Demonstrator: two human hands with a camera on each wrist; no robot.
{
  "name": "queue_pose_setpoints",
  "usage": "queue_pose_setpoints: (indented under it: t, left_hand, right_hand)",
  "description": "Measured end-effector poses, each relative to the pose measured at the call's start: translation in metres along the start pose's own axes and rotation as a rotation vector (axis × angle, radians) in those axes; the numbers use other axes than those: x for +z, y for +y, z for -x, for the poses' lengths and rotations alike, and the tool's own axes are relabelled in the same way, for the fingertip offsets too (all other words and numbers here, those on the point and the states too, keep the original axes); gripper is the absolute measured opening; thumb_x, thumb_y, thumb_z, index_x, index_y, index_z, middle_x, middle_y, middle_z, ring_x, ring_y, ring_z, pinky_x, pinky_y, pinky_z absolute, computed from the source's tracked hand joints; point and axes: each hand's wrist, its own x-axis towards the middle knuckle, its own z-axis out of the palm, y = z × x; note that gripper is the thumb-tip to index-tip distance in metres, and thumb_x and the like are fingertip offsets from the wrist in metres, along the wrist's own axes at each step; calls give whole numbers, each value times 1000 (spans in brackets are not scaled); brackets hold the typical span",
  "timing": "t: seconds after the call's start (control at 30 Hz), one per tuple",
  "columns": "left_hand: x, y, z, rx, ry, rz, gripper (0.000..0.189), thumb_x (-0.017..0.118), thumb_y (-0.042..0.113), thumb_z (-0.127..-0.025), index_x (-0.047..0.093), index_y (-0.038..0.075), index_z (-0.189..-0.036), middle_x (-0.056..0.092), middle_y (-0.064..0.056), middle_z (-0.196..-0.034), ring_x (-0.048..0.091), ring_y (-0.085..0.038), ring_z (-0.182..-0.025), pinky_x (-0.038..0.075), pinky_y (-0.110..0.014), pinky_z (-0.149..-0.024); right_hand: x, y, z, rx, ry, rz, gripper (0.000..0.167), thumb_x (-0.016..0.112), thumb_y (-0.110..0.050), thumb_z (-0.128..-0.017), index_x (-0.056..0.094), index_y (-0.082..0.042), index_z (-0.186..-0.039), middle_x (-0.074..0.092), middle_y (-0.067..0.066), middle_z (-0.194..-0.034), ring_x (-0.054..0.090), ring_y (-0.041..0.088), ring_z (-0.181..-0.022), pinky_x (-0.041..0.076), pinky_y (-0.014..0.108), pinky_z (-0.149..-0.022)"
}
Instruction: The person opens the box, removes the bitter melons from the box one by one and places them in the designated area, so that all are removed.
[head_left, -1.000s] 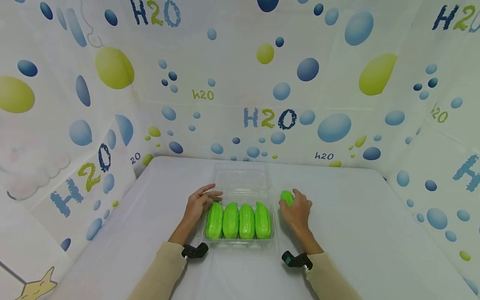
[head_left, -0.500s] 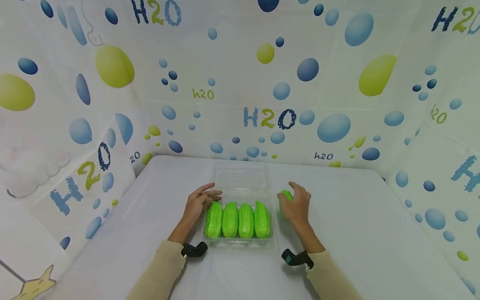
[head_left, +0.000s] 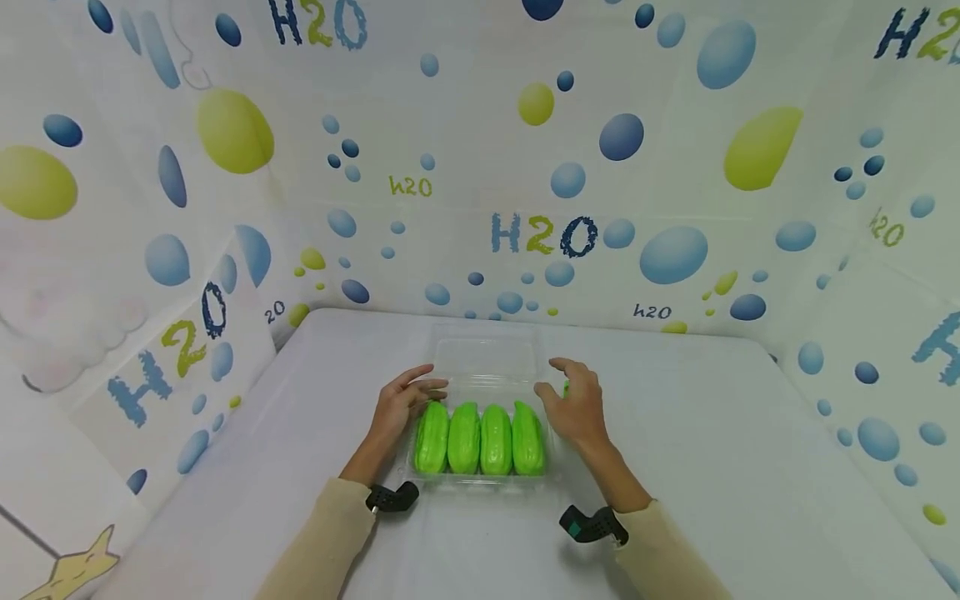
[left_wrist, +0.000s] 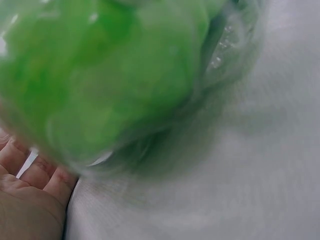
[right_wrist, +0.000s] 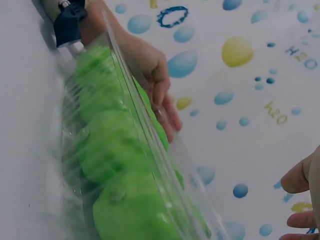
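Observation:
A clear plastic clamshell box (head_left: 480,481) lies with its lid (head_left: 486,357) folded back. Several bright green, ribbed, gourd-like pieces (head_left: 464,439) stand side by side in its base. My left hand (head_left: 393,408) is at the box's left wall, fingers fairly straight. In the left wrist view, that hand's fingers (left_wrist: 37,172) are beside the blurred green pieces (left_wrist: 115,75). To the right of the box, my right hand (head_left: 576,408) has thumb and fingers spread. Another green piece (head_left: 566,387) is mostly hidden behind it. In the right wrist view, no object shows between the right fingers (right_wrist: 297,181).
A white cloth covers the table (head_left: 697,450). Patterned walls (head_left: 480,167) with bubbles and H2O lettering enclose the back and sides. Dark devices are strapped at both wrists, the right one (head_left: 592,525) near the table's front.
My right hand has loosened its fingers from the green piece and shifted left toward the box. The left hand stays at the box. The camera view has shifted slightly.

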Motion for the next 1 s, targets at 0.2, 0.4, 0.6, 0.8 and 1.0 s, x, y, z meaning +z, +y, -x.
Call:
queue_pose_setpoints:
  t: [0.2, 0.4, 0.6, 0.8, 1.0]
  left_hand:
    - [1, 0, -1, -10, -7, 0, 50, 40, -8, -97, 47, -4, -147, 63, -29, -130, 71, -31, -110, 53, -19, -76]
    - [2, -1, -1, -17, 1, 0, 50, 41, -7, -97, 48, -3, -147, 64, -28, -130, 68, -37, -113, 54, -20, -81]
    - [1, -1, -1, -22, 7, -8, 49, 42, -6, -98, 49, -2, -146, 65, -27, -129, 68, -36, -113, 54, -21, -80]
    - [-1, 0, -1, -13, 7, -14, 49, 42, -5, -98, 49, -2, -146, 64, -28, -129, 70, -33, -110, 53, -20, -77]
    - [0, 0, -1, -5, 4, -2, 48, 42, -5, -99, 48, -2, -146, 64, -29, -129, 72, -28, -106, 54, -21, -78]
  right_hand:
    - [8, -15, 4, -11, -137, 47, 44, 64, -18, -90, 63, 0, -130, 65, 18, -126, 59, 36, -115, 54, 48, -90]
    - [12, -29, 6, 25, -260, 96, 48, 63, -23, -92, 61, 0, -134, 63, 20, -133, 61, 37, -115, 53, 53, -93]
    - [17, -33, 8, 39, -325, 110, 50, 62, -27, -94, 59, 0, -136, 61, 20, -136, 60, 37, -121, 51, 53, -97]
    - [24, -42, 9, 28, -348, 87, 51, 62, -29, -96, 58, 1, -137, 61, 19, -137, 59, 39, -124, 50, 55, -99]
    - [37, -48, 11, 13, -375, 69, 50, 63, -28, -96, 58, 1, -136, 61, 20, -136, 57, 39, -126, 49, 56, -100]
